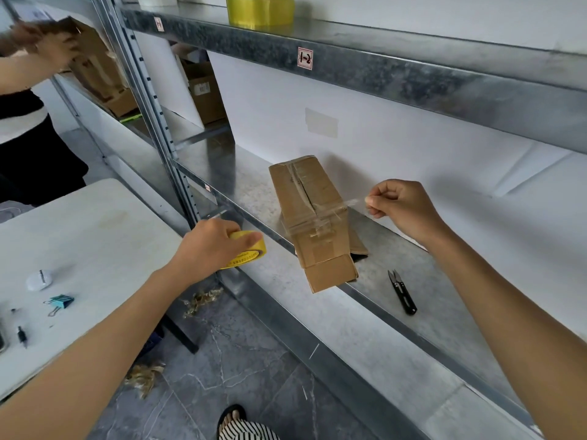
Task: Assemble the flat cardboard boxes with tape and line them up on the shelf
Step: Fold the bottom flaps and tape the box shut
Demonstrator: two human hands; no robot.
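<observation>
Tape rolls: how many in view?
2. A wide yellow tape roll sits on the upper metal shelf; a narrower yellow tape roll is gripped in the left hand near the lower shelf's front edge. The cropped white object at top left could be another.

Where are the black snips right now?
In the head view, the black snips lie on the lower shelf, right of the cardboard box.

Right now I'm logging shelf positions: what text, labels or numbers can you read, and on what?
"1-2": red-bordered sticker on the upper shelf beam.
The smaller sticker further left on that beam: too blurred to read.
Black print on the yellow tape roll in the left hand: too small to read.
On the far cardboard box, a label: unreadable.
</observation>
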